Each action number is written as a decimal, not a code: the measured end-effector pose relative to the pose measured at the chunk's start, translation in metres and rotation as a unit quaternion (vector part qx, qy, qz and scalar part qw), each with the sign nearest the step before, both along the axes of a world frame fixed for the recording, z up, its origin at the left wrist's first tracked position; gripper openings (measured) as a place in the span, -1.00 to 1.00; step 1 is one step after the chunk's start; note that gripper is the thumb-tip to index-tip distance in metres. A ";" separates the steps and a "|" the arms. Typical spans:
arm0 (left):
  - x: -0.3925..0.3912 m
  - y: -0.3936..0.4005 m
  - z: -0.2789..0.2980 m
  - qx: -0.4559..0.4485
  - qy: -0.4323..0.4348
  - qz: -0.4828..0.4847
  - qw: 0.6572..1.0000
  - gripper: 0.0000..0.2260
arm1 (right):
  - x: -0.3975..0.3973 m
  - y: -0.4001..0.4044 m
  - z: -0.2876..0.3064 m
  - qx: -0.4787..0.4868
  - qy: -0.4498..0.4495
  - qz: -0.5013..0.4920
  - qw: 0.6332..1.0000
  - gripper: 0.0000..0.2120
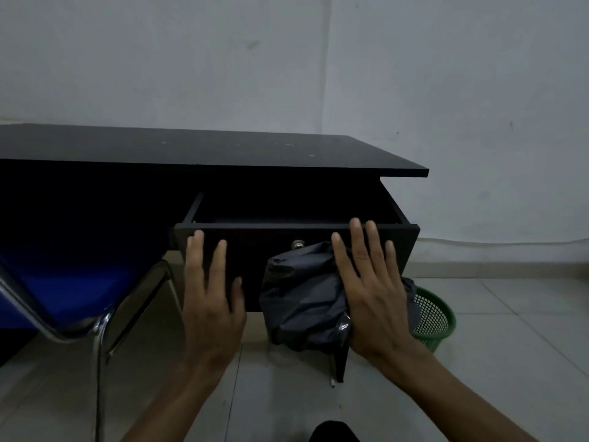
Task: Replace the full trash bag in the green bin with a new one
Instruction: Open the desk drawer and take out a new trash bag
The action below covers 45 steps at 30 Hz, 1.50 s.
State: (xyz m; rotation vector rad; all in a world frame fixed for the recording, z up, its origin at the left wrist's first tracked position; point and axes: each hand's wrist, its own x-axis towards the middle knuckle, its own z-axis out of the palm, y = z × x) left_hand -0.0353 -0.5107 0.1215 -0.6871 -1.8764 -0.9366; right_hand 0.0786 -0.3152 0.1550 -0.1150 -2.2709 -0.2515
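A black desk drawer (242, 232) stands pulled partly out, with a round metal knob (298, 244) on its front. My left hand (212, 288) lies flat against the drawer front, fingers spread, holding nothing. My right hand (371, 288) also presses on the front, fingers extended, with a crumpled dark grey trash bag (302, 301) held under its palm and thumb. The green mesh bin (435, 317) sits on the floor to the right, under the desk's corner, partly hidden by my right hand and the bag. The bin's inside is not visible.
The black desk top (207, 151) stands against a pale wall. A blue chair with chrome legs (73, 282) is at the left, close to the drawer. Pale floor tiles (510, 346) stretch to the right of the bin.
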 end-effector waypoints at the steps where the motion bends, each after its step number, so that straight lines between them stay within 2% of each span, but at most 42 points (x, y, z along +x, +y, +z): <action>1: -0.001 0.000 -0.005 -0.032 0.000 0.001 0.999 -0.51 | -0.003 0.002 -0.005 -0.002 -0.010 -0.001 1.000 -0.05; 7: -0.007 0.002 -0.010 -0.092 -0.038 -0.005 0.995 -0.25 | -0.018 0.004 -0.017 -0.021 0.004 0.018 1.000 -0.08; 14: -0.021 0.011 0.015 -0.115 -0.073 -0.003 0.991 -0.17 | -0.035 0.026 0.009 -0.030 -0.044 0.044 0.998 -0.02; 18: -0.046 0.016 0.035 -0.158 -0.109 -0.008 0.981 -0.15 | -0.060 0.040 0.030 -0.052 -0.070 0.032 0.996 -0.07; 21: -0.061 0.020 0.044 -0.183 -0.129 0.000 0.975 -0.13 | -0.076 0.033 0.030 -0.081 -0.082 0.001 0.993 -0.03; 26: -0.075 0.023 0.053 -0.207 -0.146 0.009 0.967 -0.14 | -0.089 0.027 0.007 -0.121 -0.108 -0.020 0.987 0.02; 30: -0.087 0.027 0.059 -0.234 -0.149 -0.003 0.961 -0.19 | -0.099 0.042 0.023 -0.137 -0.141 -0.015 0.980 -0.05; 35: -0.103 0.031 0.062 -0.276 -0.199 0.000 0.940 -0.22 | -0.115 0.052 0.046 -0.153 -0.182 -0.011 0.971 -0.13; 45: -0.117 0.032 0.064 -0.284 -0.231 -0.026 0.930 -0.25 | -0.128 0.056 0.046 -0.152 -0.195 -0.020 0.969 -0.11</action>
